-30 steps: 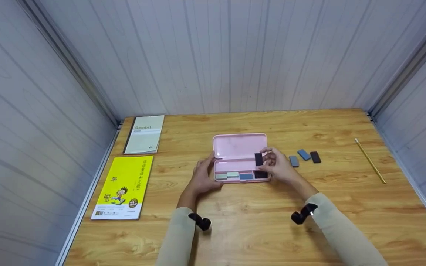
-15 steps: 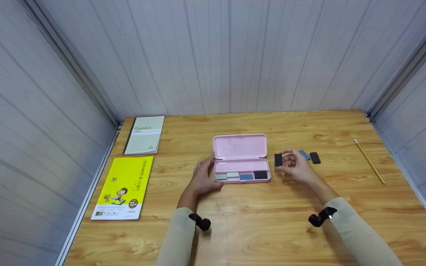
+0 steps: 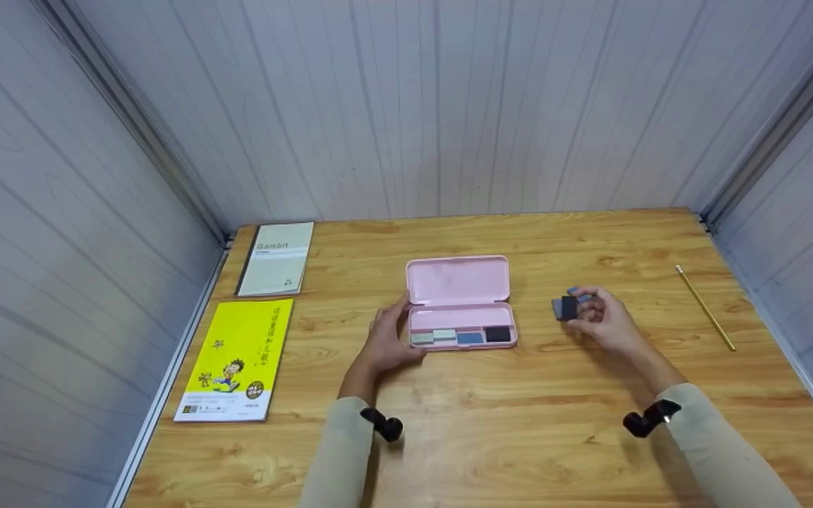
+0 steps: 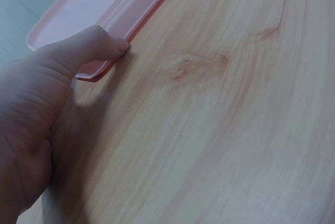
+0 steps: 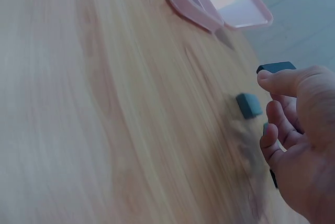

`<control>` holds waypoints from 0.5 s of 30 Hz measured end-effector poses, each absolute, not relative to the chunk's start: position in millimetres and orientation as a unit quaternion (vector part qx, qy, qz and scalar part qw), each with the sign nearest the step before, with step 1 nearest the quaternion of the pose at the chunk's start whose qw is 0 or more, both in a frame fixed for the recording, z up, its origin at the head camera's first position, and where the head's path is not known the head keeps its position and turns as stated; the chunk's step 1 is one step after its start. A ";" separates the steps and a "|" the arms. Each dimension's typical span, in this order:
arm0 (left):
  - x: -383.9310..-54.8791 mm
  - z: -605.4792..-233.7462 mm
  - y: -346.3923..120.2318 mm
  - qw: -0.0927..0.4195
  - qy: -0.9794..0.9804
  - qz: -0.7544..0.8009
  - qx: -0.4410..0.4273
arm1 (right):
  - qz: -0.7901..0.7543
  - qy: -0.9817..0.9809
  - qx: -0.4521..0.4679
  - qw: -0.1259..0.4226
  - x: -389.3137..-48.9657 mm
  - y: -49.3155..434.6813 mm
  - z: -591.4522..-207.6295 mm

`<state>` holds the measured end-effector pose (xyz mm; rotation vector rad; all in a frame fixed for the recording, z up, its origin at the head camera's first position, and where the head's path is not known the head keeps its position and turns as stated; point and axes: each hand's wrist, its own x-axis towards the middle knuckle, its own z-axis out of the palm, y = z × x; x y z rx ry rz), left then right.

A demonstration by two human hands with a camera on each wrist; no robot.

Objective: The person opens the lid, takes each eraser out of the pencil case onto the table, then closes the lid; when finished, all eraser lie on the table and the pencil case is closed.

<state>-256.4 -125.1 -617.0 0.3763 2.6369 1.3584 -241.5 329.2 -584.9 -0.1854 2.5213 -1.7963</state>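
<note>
A pink pencil case (image 3: 459, 279) lies with its lid up in the middle of the table. Two pale green erasers (image 3: 443, 334), a blue eraser (image 3: 469, 338) and a black eraser (image 3: 497, 334) sit in its front compartments. My left hand (image 3: 387, 339) grips the case's left end, thumb (image 4: 104, 46) along the front edge. To the right of the case, my right hand (image 3: 611, 323) pinches a black eraser (image 3: 569, 308) between thumb and fingers, above the table. Just behind that eraser shows a grey-blue eraser (image 5: 248, 105); another blue one is mostly hidden by the hand.
A gold pencil (image 3: 706, 308) lies at the right. On the left are a Gambit notebook (image 3: 276, 257) and a yellow book (image 3: 237, 356). Panel walls (image 3: 406, 106) close off the back and both sides of the wooden table (image 3: 491, 437).
My right hand has carried the black eraser from over the pencil case rightward to the loose erasers, now covering some of them. My left hand has stayed on the case.
</note>
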 end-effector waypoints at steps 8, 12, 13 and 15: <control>-255.8 -617.9 -124.9 0.077 0.876 0.460 0.122 | -0.541 0.840 -0.042 0.031 -235.6 352.0 -592.3; -255.1 -618.0 -125.4 0.074 0.874 0.463 0.126 | -0.529 0.847 -0.055 0.026 -233.7 357.8 -595.8; -255.0 -618.0 -125.4 0.073 0.874 0.463 0.126 | -0.527 0.847 -0.059 0.026 -233.4 358.5 -596.8; -255.1 -617.4 -124.9 0.075 0.875 0.462 0.125 | -0.524 0.848 -0.065 0.028 -232.4 359.9 -598.3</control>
